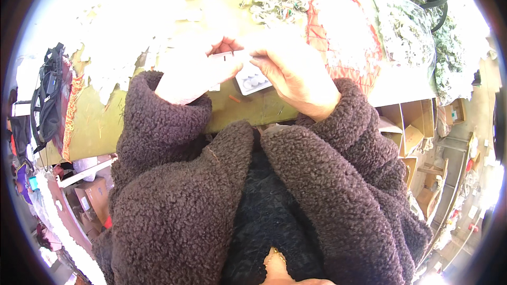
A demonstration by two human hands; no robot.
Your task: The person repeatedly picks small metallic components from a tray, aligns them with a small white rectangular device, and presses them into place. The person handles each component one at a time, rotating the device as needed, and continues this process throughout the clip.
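Both hands meet above the table's near edge, in strong glare. My left hand (pixel 191 74) is closed, its fingers curled round a small flat white piece with a dark mark (pixel 224 57). Just right of it, my right hand (pixel 296 74) has thumb and forefinger pinched together; anything between the fingertips is lost in the brightness. Below the fingers, partly covered by them, a white tray with round hollows (pixel 253 83) lies on the table. Near its left corner rests a small orange stick (pixel 234 98).
The yellow-green table (pixel 100 132) carries white ragged sheets (pixel 113 47) at left and a heap of small wrapped pieces (pixel 280 0) beyond. Right are a red-netted white bundle (pixel 343 26) and a clear bag (pixel 406 31). Cardboard boxes (pixel 414 121) stand below right; a black bag (pixel 48 95) hangs left.
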